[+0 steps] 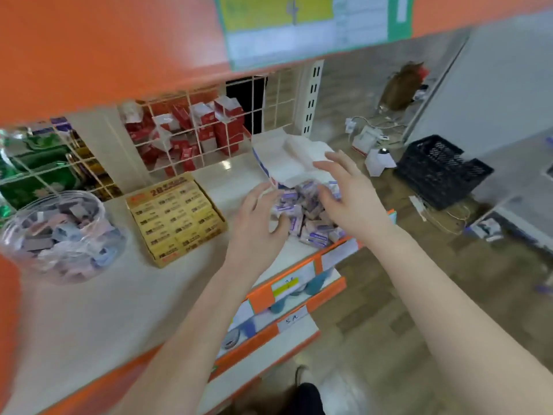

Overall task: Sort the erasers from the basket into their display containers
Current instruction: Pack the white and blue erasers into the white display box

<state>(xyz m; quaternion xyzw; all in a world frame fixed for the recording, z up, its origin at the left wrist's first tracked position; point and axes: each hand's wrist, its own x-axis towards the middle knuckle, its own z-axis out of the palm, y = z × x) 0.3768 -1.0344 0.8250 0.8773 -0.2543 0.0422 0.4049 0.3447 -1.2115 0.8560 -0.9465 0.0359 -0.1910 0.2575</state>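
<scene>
**A:** The left hand [257, 226] sat at the near-left edge of the pile, fingers loose and spread. It pinched nothing that I could see.

**B:** And the right hand [347, 202]?

**A:** It hovered over the far side of the erasers [308, 217], fingers splayed too and gripping nothing. The two hands were apart, with the heap between them. The right one hid part of the heap and blur smeared the wrappers, so I couldn't tell whether any fingertip touched them.

**B:** Where did that heap lie?

**A:** It lay loose on the shelf [89, 310] near the front edge, at the mouth of a white box [284, 160] lying behind it.

**B:** And farther out?

**A:** A yellow box [176, 220] of neatly packed erasers stood just to the left. Beyond it was a clear tub [59, 235] of pastel ones, right at the frame's edge. Red cartons [197, 133] stood at the back, their print unreadable. A black crate [440, 169] sat on the floor to the right, and its contents couldn't be made out.
</scene>
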